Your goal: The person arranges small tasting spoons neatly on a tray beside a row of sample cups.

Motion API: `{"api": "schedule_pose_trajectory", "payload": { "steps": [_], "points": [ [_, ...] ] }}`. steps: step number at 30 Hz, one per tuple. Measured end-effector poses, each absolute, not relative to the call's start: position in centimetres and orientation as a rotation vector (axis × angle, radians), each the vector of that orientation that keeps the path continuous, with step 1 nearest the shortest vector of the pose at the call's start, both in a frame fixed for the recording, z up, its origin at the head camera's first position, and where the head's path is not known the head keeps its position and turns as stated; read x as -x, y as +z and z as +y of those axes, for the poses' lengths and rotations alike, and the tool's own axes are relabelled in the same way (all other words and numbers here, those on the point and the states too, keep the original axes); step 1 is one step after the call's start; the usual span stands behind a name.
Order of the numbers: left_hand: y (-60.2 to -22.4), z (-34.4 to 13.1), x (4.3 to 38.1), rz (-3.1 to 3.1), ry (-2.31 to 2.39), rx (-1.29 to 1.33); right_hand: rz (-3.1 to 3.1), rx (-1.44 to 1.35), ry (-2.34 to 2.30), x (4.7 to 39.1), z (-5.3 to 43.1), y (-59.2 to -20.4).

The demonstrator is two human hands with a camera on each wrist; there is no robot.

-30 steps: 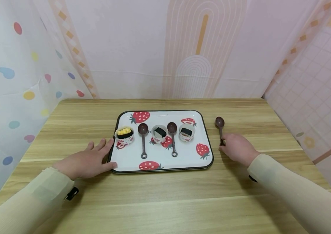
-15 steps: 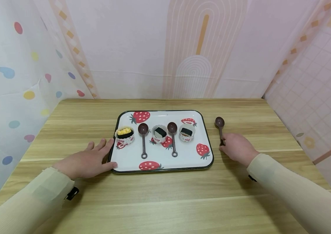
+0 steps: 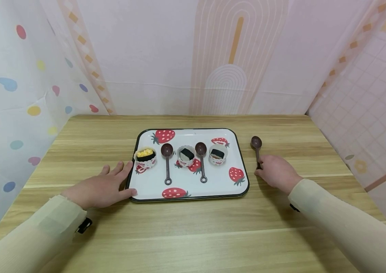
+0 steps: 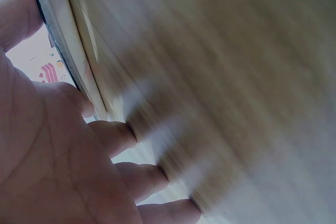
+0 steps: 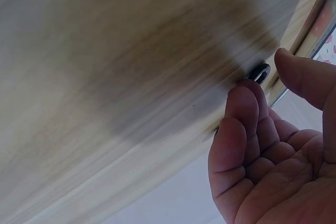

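My left hand (image 3: 102,187) rests at the left edge of a white strawberry-print tray (image 3: 186,193), fingers spread and the thumb over its rim. In the left wrist view, the fingertips (image 4: 152,177) touch the wooden table beside the tray. To the tray's right, my right hand (image 3: 278,173) pinches the handle end of a brown measuring spoon (image 3: 256,143) that lies on the table, bowl pointing away. The right wrist view shows the spoon's ring end (image 5: 260,72) between thumb and curled fingers; the rest of the spoon is hidden there.
On the tray lie two more brown spoons (image 3: 167,151) (image 3: 201,150). Three paper cups hold sushi pieces: one with yellow topping (image 3: 146,159), one in the middle (image 3: 186,156), one at right (image 3: 218,154). Patterned curtains (image 3: 145,57) hang behind and beside the table (image 3: 193,235).
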State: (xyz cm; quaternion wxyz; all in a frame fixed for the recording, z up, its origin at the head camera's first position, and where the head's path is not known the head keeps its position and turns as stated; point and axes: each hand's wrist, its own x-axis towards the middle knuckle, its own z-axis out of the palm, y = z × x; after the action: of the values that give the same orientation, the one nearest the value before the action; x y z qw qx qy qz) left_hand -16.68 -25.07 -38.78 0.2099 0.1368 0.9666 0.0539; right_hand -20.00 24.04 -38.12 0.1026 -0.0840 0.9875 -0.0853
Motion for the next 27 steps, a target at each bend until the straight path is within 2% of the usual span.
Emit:
{"api": "schedule_pose_trajectory", "payload": {
  "steps": [27],
  "points": [
    [-38.7,-24.9,16.7,2.689,0.145,-0.384,2.840,0.075,-0.415,21.6,24.7,-38.4]
  ]
}}
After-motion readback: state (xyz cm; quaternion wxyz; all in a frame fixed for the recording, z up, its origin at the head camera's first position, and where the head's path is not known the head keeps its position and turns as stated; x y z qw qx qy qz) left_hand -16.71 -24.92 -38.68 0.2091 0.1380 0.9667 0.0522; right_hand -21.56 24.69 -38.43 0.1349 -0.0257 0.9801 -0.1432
